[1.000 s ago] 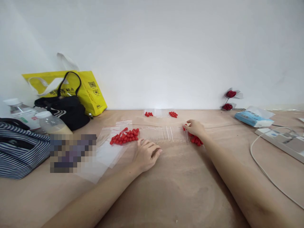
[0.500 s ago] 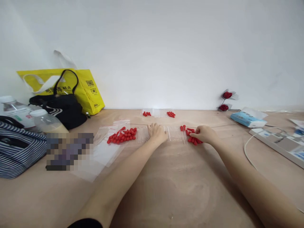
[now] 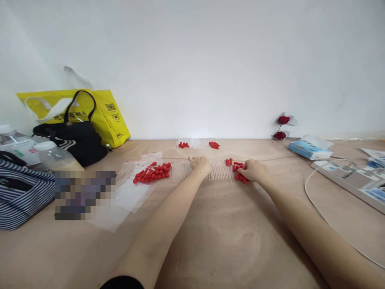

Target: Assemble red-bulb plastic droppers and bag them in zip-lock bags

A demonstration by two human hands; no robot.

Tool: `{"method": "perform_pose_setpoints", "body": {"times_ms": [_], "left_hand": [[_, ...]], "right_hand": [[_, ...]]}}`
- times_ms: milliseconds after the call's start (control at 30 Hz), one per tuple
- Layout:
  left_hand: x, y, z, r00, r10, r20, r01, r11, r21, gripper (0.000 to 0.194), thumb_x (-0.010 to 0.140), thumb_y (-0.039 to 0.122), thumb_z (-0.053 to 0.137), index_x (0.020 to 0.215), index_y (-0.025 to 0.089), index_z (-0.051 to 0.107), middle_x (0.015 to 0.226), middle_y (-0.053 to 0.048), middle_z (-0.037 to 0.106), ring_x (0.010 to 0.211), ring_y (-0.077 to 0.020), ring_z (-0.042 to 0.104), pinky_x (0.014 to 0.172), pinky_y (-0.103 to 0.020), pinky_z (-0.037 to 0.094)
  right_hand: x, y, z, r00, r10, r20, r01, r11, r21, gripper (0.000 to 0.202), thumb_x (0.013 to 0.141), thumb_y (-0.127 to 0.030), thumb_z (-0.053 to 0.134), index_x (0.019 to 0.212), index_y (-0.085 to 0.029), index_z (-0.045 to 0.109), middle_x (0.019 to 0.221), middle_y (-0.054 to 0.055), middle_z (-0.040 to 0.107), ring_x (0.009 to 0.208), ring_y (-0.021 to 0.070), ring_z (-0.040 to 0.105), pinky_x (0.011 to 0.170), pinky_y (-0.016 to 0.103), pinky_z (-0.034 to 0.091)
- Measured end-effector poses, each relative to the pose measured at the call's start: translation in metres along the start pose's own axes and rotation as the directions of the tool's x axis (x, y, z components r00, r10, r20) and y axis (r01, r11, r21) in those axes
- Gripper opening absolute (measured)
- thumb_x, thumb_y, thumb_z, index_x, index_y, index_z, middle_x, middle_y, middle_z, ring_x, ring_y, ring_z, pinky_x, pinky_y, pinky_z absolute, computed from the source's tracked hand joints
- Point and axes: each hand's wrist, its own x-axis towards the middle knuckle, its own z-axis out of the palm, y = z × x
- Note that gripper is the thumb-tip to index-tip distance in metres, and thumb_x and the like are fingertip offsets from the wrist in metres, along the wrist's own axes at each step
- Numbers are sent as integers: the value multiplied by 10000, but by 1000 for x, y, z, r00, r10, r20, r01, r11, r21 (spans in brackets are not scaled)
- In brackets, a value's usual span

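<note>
A row of slim clear glass droppers [image 3: 221,170] lies side by side on the table. Over the middle of that row is my left hand [image 3: 201,165], its fingers curled down; whatever they hold is hidden. At the row's right end, my right hand [image 3: 255,170] reaches into a small pile of red rubber bulbs [image 3: 240,176], thumb and fingers closed on one at the pile's edge. Two droppers beside it carry red bulbs [image 3: 229,162] on their far ends. A larger heap of red bulbs [image 3: 152,173] sits left of the row.
Clear zip bags [image 3: 126,194] lie under and beside the left heap. Bagged red-topped pieces [image 3: 214,145] rest near the wall. Bags and bottles [image 3: 60,158] crowd the left; a tissue pack [image 3: 309,149], power strip [image 3: 349,180] and cable occupy the right.
My left hand's spread fingers have drawn in and curled over the droppers. My right hand stays at the small bulb pile. The whole view has shifted slightly.
</note>
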Motion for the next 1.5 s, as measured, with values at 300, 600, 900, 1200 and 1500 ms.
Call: {"method": "perform_pose_setpoints", "body": {"times_ms": [300, 600, 900, 1200, 1500], "left_hand": [[-92, -65, -25, 873, 484, -63, -482, 875, 42, 145, 824, 194, 439, 741, 164, 555, 849, -63, 613, 841, -217, 524, 832, -411, 284], [-113, -94, -9, 858, 510, -55, -511, 860, 5, 82, 825, 170, 476, 745, 161, 491, 817, -27, 599, 816, -194, 517, 812, -388, 287], [-109, -91, 12, 913, 393, -112, -409, 887, -216, 51, 809, 238, 506, 814, 189, 519, 885, -10, 579, 889, -201, 490, 789, -373, 282], [-113, -89, 21, 881, 344, -324, -431, 867, -252, 91, 841, 195, 451, 771, 177, 507, 763, 14, 617, 763, -161, 529, 806, -371, 240], [-116, -87, 17, 810, 398, -431, -516, 832, -201, 160, 843, 193, 447, 821, 237, 599, 762, 32, 670, 769, -155, 563, 835, -385, 208]], "right_hand": [[-27, -27, 17, 926, -325, -191, 375, 731, 570, 135, 680, -305, 544, 653, -179, 504, 617, 2, 576, 556, 120, 519, 524, 228, 393], [-67, -53, 39, 751, -618, -232, 612, 519, 597, 128, 732, -181, 537, 819, -191, 630, 769, 23, 613, 671, 122, 534, 627, 245, 426], [-64, -54, 47, 736, -617, -278, 659, 558, 505, 159, 729, -272, 595, 855, -204, 664, 772, 34, 596, 733, 151, 534, 701, 293, 415], [-70, -61, 44, 744, -601, -291, 636, 503, 585, 96, 781, -157, 499, 804, -178, 590, 778, 36, 586, 722, 140, 527, 677, 271, 417], [-74, -66, 41, 730, -631, -264, 613, 433, 660, 132, 783, -151, 496, 859, -181, 600, 815, 41, 596, 766, 141, 537, 706, 262, 423]]}}
